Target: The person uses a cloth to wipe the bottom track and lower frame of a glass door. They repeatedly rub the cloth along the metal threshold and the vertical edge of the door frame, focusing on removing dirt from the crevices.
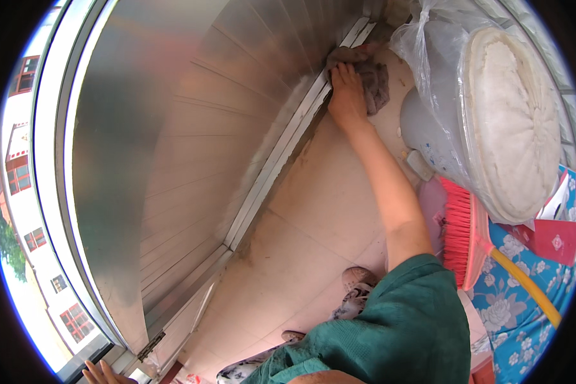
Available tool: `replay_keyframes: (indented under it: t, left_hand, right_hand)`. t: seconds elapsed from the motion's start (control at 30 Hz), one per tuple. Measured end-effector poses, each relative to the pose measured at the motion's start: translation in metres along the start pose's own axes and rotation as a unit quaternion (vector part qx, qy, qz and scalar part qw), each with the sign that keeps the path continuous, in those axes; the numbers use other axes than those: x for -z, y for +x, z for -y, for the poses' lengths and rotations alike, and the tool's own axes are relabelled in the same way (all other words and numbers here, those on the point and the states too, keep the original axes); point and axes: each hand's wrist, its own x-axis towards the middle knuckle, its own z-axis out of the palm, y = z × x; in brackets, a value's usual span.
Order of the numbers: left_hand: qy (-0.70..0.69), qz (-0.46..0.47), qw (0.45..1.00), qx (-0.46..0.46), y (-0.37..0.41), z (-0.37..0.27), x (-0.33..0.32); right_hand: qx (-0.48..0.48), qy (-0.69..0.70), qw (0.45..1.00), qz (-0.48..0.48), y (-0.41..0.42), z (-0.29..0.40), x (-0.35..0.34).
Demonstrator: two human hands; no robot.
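My right hand [347, 93] holds a crumpled grey-brown cloth [377, 84] against the upper part of a white metal bottom track [281, 153]. The track runs along the foot of a shiny metal panel [211, 120] with narrow grooves. The fingers lie over the cloth, and part of the cloth hangs past the hand onto the tiled floor [312, 225]. At the bottom left rim, the fingers of my left hand [103, 373] rest apart at the corner of a metal frame; the picture's edge cuts off the rest of that hand.
To the right stands a grey bucket [425, 122] under clear plastic, beside a large pale round padded thing [513, 125]. Below are a broom with red bristles [456, 225], a blue floral cloth [504, 307] and a red box [557, 242]. A metal hinge [151, 346] sits low on the left.
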Motion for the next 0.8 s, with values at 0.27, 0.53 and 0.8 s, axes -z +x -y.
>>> replay_keyframes:
  t: [0.27, 0.53, 0.8]
  left_hand:
    - [-0.005, -0.003, 1.000, 0.011, -0.001, -0.001, -0.005]
    - [0.018, 0.005, 1.000, -0.014, 0.000, 0.001, 0.001]
    - [0.035, 0.016, 0.999, -0.008, -0.003, 0.000, -0.003]
  right_hand:
    - [-0.085, -0.100, 0.991, 0.013, 0.095, -0.082, -0.010]
    - [-0.114, -0.089, 0.989, -0.030, 0.111, -0.072, -0.008]
    - [-0.155, -0.099, 0.981, -0.062, 0.126, -0.088, -0.010]
